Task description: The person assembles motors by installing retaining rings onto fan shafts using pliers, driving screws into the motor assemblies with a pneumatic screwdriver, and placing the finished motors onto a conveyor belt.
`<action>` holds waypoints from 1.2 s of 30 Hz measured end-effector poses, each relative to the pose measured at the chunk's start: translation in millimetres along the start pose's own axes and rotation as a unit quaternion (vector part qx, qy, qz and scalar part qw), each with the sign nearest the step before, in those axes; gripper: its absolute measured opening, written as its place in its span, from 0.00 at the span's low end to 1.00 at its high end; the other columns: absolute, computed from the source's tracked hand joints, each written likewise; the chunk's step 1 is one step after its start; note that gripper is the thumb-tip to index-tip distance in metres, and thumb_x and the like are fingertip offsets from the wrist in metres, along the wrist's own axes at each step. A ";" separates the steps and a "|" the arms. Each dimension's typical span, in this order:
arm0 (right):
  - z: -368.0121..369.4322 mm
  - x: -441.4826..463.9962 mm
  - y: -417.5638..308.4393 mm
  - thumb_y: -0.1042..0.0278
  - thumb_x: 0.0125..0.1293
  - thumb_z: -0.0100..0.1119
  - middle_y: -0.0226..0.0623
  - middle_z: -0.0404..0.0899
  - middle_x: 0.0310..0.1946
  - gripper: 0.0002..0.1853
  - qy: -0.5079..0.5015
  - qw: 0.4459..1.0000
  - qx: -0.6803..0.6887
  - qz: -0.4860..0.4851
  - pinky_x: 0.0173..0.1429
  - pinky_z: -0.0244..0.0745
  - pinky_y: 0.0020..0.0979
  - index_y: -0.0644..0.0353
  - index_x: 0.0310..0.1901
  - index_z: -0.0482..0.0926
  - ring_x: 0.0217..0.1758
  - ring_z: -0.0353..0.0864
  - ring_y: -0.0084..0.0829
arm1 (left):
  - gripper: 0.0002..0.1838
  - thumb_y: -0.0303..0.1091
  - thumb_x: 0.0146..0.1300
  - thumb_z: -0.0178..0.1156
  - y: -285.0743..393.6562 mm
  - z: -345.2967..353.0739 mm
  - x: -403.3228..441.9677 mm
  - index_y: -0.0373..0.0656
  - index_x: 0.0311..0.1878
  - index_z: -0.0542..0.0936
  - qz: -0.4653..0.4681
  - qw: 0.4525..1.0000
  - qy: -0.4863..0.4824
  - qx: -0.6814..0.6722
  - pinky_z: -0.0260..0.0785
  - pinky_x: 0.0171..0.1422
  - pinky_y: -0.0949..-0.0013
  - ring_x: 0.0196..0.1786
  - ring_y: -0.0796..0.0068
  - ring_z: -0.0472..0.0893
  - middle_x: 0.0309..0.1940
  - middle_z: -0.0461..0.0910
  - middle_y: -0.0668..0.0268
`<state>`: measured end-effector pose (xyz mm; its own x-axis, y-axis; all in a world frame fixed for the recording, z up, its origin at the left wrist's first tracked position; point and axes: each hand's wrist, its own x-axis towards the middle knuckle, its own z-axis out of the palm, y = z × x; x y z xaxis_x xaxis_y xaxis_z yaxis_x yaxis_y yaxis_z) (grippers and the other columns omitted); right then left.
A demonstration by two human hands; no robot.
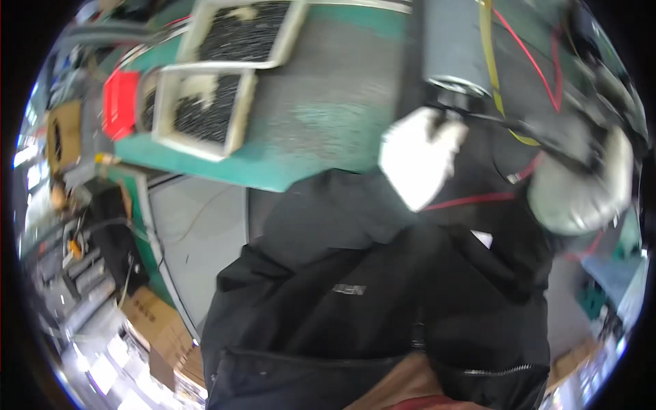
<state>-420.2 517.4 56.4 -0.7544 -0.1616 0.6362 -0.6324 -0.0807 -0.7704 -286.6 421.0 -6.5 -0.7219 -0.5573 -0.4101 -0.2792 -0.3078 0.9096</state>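
My left hand [418,160], in a white glove, is closed at the lower end of a grey cylinder [456,48]. Its fingertips grip a dark fitting [463,101] below the cylinder's shiny rim. To the right, my right hand [581,188], also gloved, curls around a long dark bar-shaped tool [547,140]. That bar slants from near the fitting down to the right hand; motion blur hides its exact kind and whether it touches the fitting. A yellow strap [490,61] hangs just right of the cylinder.
Two white trays [158,102] of small dark pieces stand on the green worktop [273,171], with a red bin [121,104] beside them. Red cables [471,200] run near my hands. At lower left are a grey panel [198,232] and cardboard boxes [154,318].
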 end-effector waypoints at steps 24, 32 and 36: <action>-109.7 -12.2 44.1 0.76 0.71 0.50 0.51 0.74 0.56 0.20 0.019 0.955 0.235 0.181 0.71 0.66 0.43 0.77 0.61 0.66 0.62 0.74 0.39 | 0.10 0.33 0.61 0.57 28.8 -338.8 40.0 0.37 0.41 0.77 0.169 0.606 0.322 0.707 0.74 0.47 0.58 0.38 0.57 0.82 0.37 0.81 0.51; -73.2 1.8 -7.5 0.72 0.66 0.52 0.47 0.73 0.54 0.27 -0.020 0.898 0.395 0.191 0.60 0.68 0.38 0.73 0.65 0.60 0.52 0.74 0.36 | 0.14 0.25 0.60 0.65 41.8 -86.5 -41.3 0.45 0.48 0.74 0.233 0.897 -0.213 -0.309 0.67 0.27 0.76 0.22 0.77 0.72 0.33 0.76 0.54; -72.9 5.0 -42.0 0.73 0.65 0.52 0.45 0.72 0.52 0.26 -0.073 0.849 0.496 0.166 0.58 0.67 0.36 0.72 0.62 0.61 0.50 0.72 0.34 | 0.13 0.29 0.61 0.67 19.9 -21.1 -27.6 0.45 0.47 0.75 0.088 0.828 -0.288 -0.472 0.61 0.25 0.77 0.21 0.81 0.68 0.34 0.75 0.59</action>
<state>-410.2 591.6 95.0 -0.7865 -0.4514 0.4215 0.1242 -0.7842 -0.6080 -258.9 414.0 21.5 -0.9572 -0.2804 0.0713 0.2859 -0.8786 0.3827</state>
